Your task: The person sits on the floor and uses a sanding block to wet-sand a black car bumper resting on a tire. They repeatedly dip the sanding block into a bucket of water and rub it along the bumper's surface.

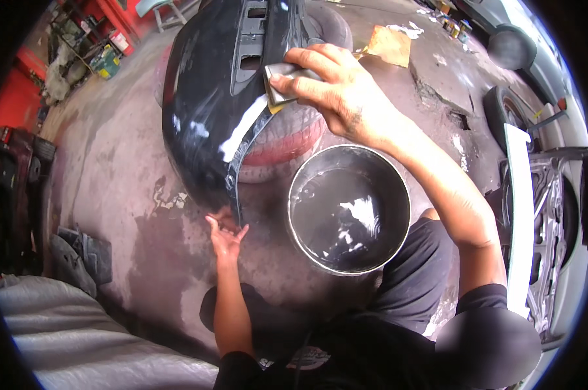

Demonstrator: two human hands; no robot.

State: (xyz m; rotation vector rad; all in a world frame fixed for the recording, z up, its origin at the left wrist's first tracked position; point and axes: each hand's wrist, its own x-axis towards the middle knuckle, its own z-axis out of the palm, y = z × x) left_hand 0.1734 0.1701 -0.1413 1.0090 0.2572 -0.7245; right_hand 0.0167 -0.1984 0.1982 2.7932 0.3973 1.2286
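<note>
A glossy black car bumper (196, 123) with a whitish streak along its edge rests across worn tyres (284, 140). My right hand (346, 91) grips a grey sanding block (282, 77) with yellowish paper showing at its lower edge. That block lies against the bumper's edge, beside the slotted section. At the bumper's near end is my left hand (226, 239), palm up with fingers spread, its fingertips at or just below the tip; whether they bear on it I cannot tell. A round metal pot (294, 227) of dark water stands below my right forearm.
A tan sheet (390, 45) lies on the floor beyond my right hand. To the right are a wheel (505, 114) and a bare metal car panel (547, 227). A silvery cover (79, 338) fills the lower left, with dark flat pieces (86, 257) above it.
</note>
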